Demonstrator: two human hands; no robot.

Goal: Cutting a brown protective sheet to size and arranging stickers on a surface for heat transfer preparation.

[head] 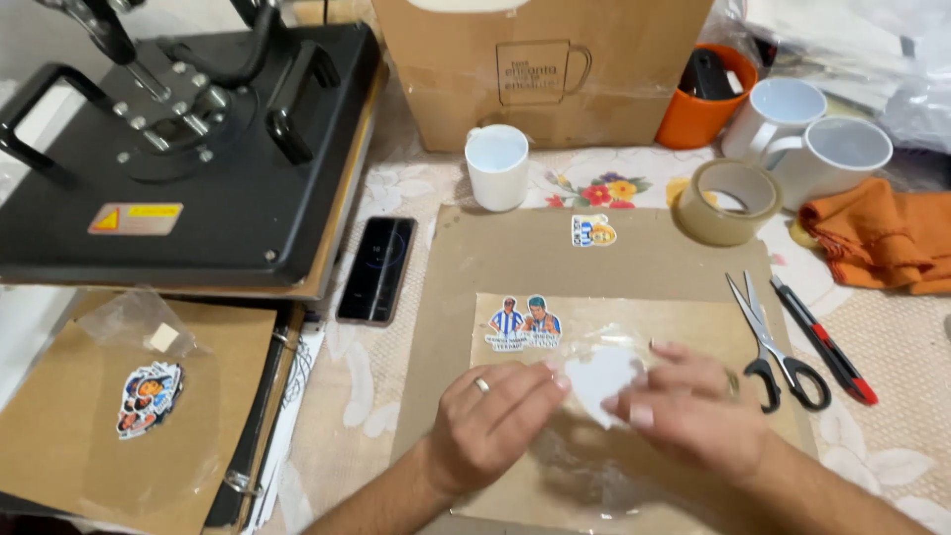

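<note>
My left hand, with a ring on one finger, and my right hand both pinch a small white heart-shaped cutout over a clear plastic sheet. The sheet lies on a brown cardboard board. A sticker of two figures sits just beyond my left fingers. A smaller round sticker lies farther back on the board.
A black heat press fills the left. A dark phone, white mugs, a tape roll, scissors, a red-and-black utility knife, an orange cloth, an orange cup and a cardboard box surround the board.
</note>
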